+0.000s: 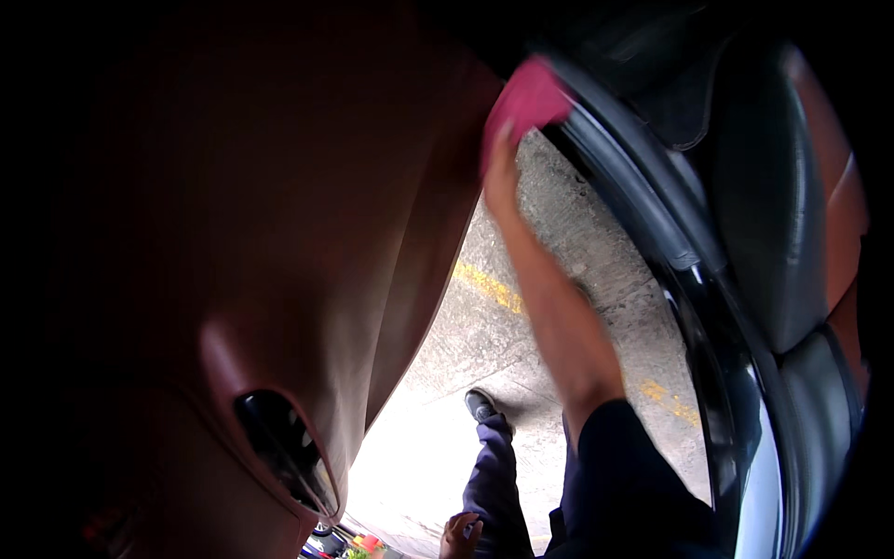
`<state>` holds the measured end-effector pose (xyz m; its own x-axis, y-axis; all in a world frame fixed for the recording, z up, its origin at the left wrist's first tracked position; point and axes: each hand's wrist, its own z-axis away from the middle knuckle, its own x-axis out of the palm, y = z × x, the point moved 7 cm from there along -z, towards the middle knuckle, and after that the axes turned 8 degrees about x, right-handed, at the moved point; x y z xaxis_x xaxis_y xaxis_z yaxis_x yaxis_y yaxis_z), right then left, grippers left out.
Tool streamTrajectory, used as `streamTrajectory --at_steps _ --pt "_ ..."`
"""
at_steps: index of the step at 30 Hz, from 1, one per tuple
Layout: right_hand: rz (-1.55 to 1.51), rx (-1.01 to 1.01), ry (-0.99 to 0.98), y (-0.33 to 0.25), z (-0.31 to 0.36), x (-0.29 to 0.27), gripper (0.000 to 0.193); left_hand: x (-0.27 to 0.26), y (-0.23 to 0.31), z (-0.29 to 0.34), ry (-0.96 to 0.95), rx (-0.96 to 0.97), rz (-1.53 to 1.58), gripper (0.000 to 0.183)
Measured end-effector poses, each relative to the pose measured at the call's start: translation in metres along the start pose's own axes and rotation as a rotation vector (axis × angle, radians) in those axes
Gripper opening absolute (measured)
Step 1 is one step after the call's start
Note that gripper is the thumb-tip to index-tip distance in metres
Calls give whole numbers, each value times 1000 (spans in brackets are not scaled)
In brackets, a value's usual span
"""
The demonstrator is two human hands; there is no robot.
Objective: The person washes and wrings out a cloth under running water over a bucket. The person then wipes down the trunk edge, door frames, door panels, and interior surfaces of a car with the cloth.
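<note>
Up at the top centre, my right hand [504, 177] holds a red cloth [531, 98]. The cloth lies against the front end of the car's dark door frame [624, 154], close to the inner edge of the open door. My right arm reaches up there from a dark short sleeve; the fingers are partly hidden by the cloth and blurred. Low at the bottom edge, my left hand [460, 536] hangs beside my trouser leg, its fingers loosely bent and apart, with nothing visible in them.
A brown door panel [279, 214] with a glossy black handle recess [279, 443] fills the left. On the right are the black sill [708, 326] and a dark-and-brown seat [782, 233]. My shoe [480, 404] stands on concrete [494, 335] with yellow lines.
</note>
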<state>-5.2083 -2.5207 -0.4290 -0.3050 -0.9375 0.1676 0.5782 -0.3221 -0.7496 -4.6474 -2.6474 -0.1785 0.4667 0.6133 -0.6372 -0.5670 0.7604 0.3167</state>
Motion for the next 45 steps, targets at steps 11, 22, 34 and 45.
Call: streamTrajectory --at_steps 11,22,34,45 --pt "-1112 363 -391 170 5 63 56 26 -69 13 -80 -86 92 21" --pt "-1159 448 -465 304 404 143 42 16 -114 30 -74 -48 -29 20" --pt "-321 -132 -53 107 -57 -6 57 88 -190 64 -47 -384 421 27" --pt "-1233 527 -418 381 228 192 37 42 -232 62 77 -226 153 34"
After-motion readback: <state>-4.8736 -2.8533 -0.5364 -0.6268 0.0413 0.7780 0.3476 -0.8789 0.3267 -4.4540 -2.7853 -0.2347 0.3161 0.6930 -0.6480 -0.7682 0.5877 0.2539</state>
